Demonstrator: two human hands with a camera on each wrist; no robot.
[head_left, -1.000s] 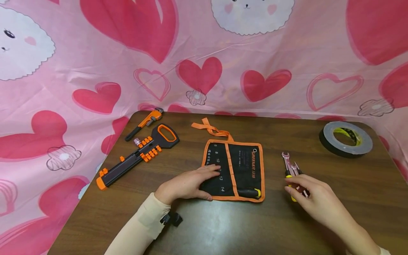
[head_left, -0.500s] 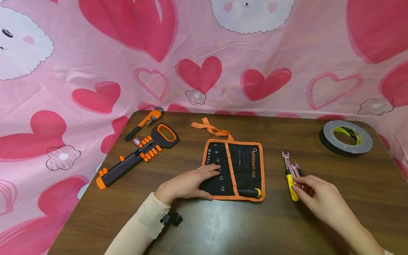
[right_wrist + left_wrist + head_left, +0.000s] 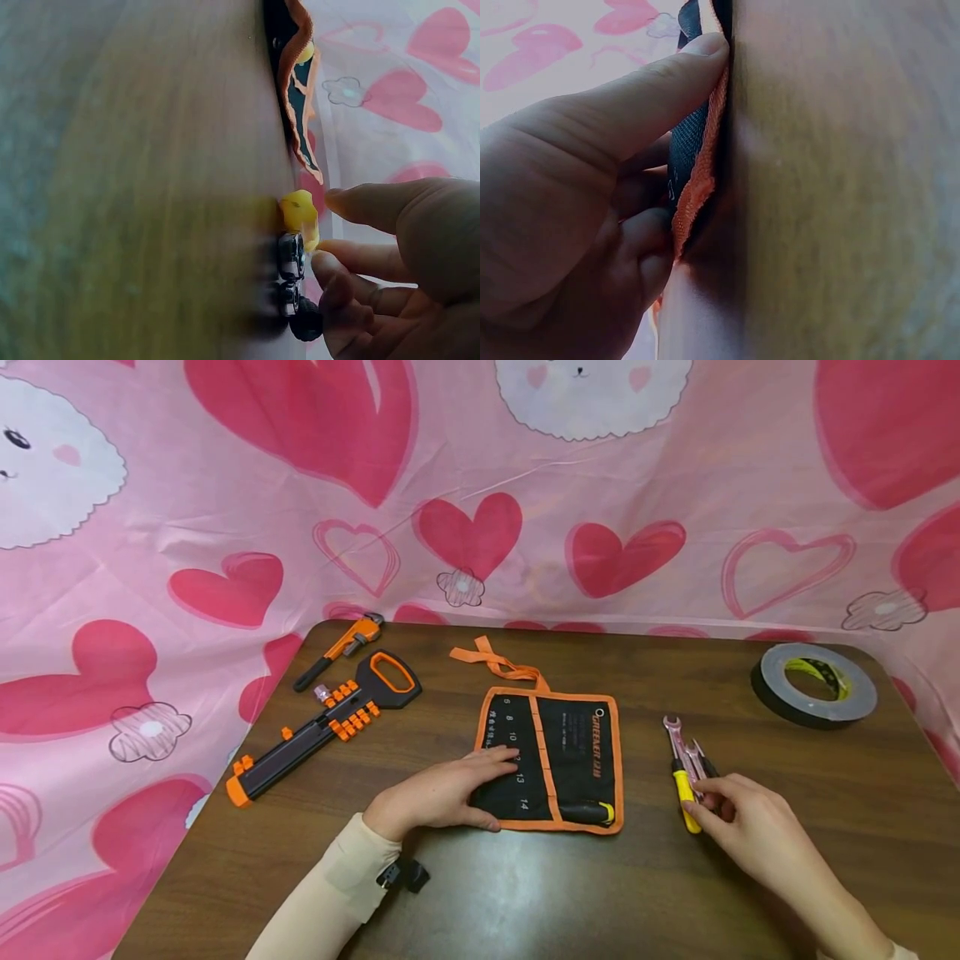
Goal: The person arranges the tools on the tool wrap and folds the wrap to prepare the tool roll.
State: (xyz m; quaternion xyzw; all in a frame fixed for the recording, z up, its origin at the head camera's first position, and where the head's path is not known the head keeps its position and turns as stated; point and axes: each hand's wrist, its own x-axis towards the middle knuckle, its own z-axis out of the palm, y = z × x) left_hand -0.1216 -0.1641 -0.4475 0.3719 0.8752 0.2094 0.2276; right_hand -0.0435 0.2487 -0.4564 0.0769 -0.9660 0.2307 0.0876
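My left hand [image 3: 442,789] rests on the left side of a black tool pouch [image 3: 577,752] with orange trim and printed numbers. Its fingers lie over the numbered strip, and the thumb [image 3: 645,97] is along the near edge. A black handle with a yellow end [image 3: 588,812] is tucked into the pouch's near pocket. To the right, my right hand [image 3: 757,827] is at a small group of tools: a yellow-handled tool [image 3: 686,802] and pink-tinted metal wrenches [image 3: 677,739]. In the right wrist view the index fingertip is at the yellow handle [image 3: 298,214], the thumb a little away.
An orange pipe wrench [image 3: 341,652] and a black-and-orange holder rack [image 3: 322,735] lie at the left. An orange tie [image 3: 502,664] trails behind the pouch. A roll of tape [image 3: 817,687] is at the back right. Heart-patterned cloth [image 3: 555,560] borders the table.
The right hand has shifted slightly right and its fingertips have moved off the yellow handle's top to its right side, uncovering more of it. The left hand and pouch stay put.
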